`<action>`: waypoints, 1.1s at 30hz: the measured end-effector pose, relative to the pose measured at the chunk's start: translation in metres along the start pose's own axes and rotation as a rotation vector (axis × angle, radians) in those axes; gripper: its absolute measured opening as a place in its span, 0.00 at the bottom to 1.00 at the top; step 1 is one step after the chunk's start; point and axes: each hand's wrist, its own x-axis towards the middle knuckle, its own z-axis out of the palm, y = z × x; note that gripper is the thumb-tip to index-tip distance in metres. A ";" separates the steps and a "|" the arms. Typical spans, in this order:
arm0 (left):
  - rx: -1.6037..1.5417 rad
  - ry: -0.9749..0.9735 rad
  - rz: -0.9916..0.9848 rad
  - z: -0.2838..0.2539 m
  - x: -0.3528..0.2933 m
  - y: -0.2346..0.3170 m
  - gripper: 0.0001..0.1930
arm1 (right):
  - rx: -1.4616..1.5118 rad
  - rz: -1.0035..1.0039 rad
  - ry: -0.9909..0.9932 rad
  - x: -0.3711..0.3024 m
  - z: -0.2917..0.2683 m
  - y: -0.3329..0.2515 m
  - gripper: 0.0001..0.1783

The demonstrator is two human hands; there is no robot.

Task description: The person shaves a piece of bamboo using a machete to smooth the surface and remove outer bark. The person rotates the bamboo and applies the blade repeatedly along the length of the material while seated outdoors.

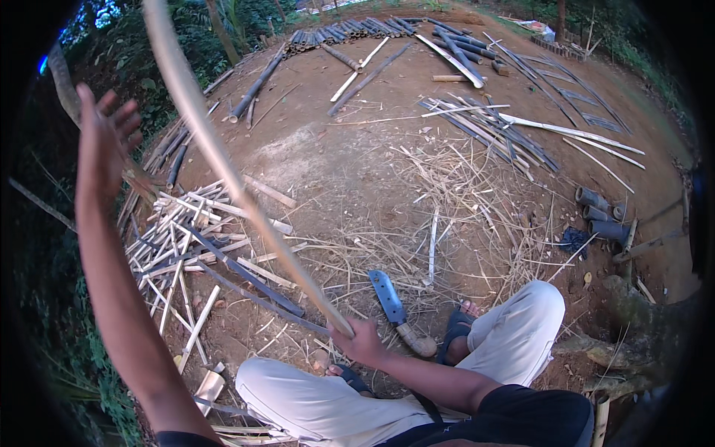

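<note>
My right hand (pixel 362 343) is closed around the lower end of a long, pale bamboo strip (pixel 223 164). The strip slants up and to the left past the top edge of the picture, partly blurred. Raised at the far left, my left hand (pixel 108 138) has its fingers apart and holds nothing; it is away from the strip. On the ground just right of my right hand lies a machete (pixel 388 298) with a broad dark blade and a curved, light handle, close to my sandalled foot (pixel 456 331).
To the left lies a pile of split bamboo pieces (pixel 175 246) with dark strips across it. Shavings (pixel 462 186) litter the ground ahead. Farther off are bamboo strips (pixel 491 134), dark poles (pixel 350 30) and a ladder-like frame (pixel 573 93). Short tubes (pixel 607 223) and roots sit at right.
</note>
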 end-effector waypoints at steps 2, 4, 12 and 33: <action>0.065 -0.032 -0.073 0.006 -0.050 -0.045 0.46 | 0.047 0.117 0.046 0.023 -0.005 -0.017 0.19; 0.116 -0.251 -0.252 0.019 -0.133 -0.105 0.39 | 0.024 0.154 0.110 0.048 -0.013 -0.028 0.23; -0.014 -0.697 -0.837 0.035 -0.378 -0.156 0.37 | 0.685 0.773 0.217 0.127 0.001 -0.028 0.29; -0.533 0.393 0.381 0.003 -0.275 -0.135 0.36 | 1.120 1.042 0.371 0.094 0.087 -0.088 0.30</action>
